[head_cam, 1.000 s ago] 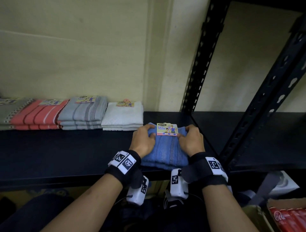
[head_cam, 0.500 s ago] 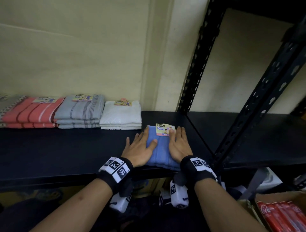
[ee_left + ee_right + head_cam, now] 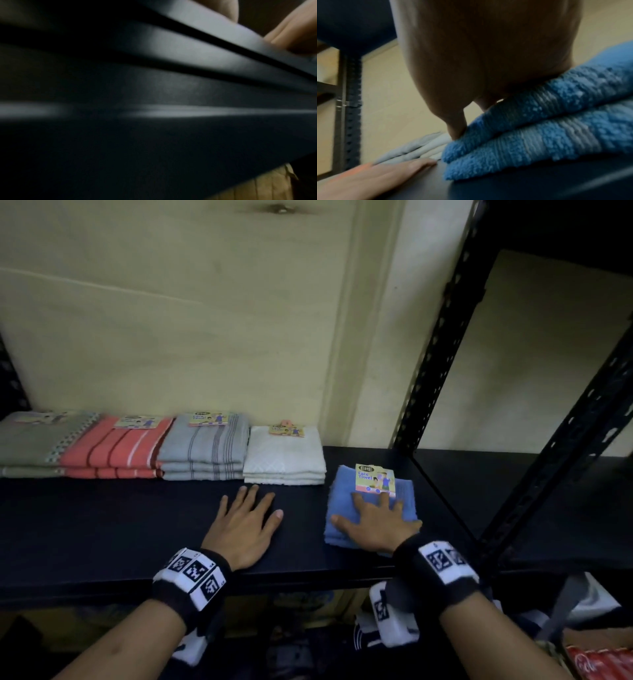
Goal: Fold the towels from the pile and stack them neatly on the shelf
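Five folded towels lie on one shelf (image 3: 102, 522): green (image 3: 27, 440), coral (image 3: 113, 448), grey (image 3: 205, 446), white (image 3: 284, 455) and blue (image 3: 342, 491).

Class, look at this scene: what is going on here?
A person is putting folded towels on a black shelf. The right hand presses flat on a folded blue towel; the left hand rests open on the bare shelf beside it. Four other folded towels sit in a row by the wall, the white towel nearest.

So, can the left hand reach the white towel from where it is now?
Probably yes. The left hand lies flat on the shelf just before the white towel, with only bare shelf between them.
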